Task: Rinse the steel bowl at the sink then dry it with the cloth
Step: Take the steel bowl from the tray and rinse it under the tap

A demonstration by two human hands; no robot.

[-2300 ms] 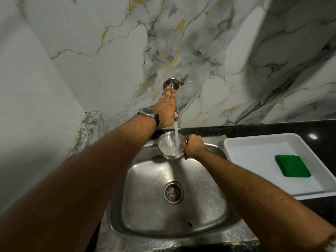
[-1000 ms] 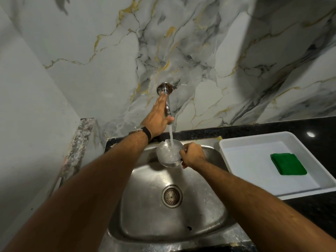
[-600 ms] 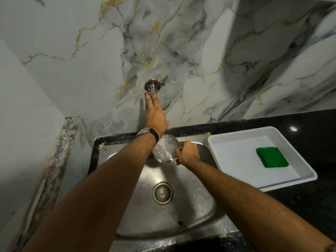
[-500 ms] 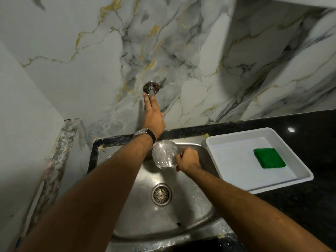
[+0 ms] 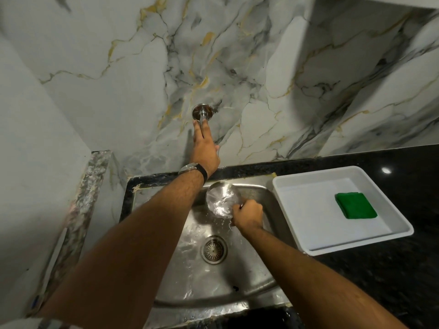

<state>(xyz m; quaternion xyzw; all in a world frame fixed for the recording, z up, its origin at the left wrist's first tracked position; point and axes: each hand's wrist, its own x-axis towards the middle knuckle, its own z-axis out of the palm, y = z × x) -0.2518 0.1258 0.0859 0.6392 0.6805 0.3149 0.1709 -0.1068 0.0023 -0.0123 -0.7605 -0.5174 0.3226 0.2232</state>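
1. Step in hand: end of the rinse. The left hand (image 5: 203, 148) reaches to 12 o'clock and lies over the wall tap (image 5: 202, 112); whether its grip is closed on the handle cannot be told. No stream is visible.
2. The steel bowl (image 5: 222, 200) is over the sink (image 5: 166, 276), near the basin's back wall, tilted, with water inside and spilling. The right hand (image 5: 248, 214) has its grip clamped on the bowl's rim at 4 o'clock.
3. Next move, as a judgement: empty the bowl, then carry it toward 3 o'clock for drying.
4. The white tray (image 5: 356, 243) sits on the counter (image 5: 392, 281), just beside the sink. It holds only the folded green cloth (image 5: 355, 205).
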